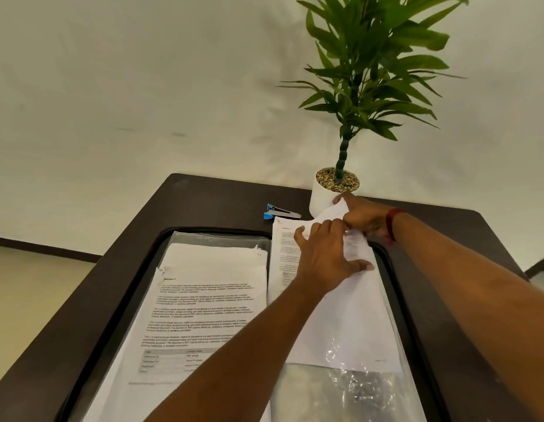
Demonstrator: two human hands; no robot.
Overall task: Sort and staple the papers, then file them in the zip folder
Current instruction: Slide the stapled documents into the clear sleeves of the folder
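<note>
Two clear zip folders lie side by side on a dark mat. The left folder (185, 239) has a stack of printed papers (203, 303) lying on it. A white paper set (347, 324) sits partly inside the right folder (356, 391). My left hand (322, 257) presses on this paper set near its far end, thumb on the folder's plastic edge. My right hand (365, 216) pinches the paper's raised far corner beside the plant pot. A blue and silver stapler (281, 212) lies on the table beyond the folders, apart from both hands.
A white pot (322, 202) with a tall green plant (374, 74) stands at the table's far edge, touching distance from my right hand. The dark table (118, 269) ends at a pale wall behind, and floor shows at the left.
</note>
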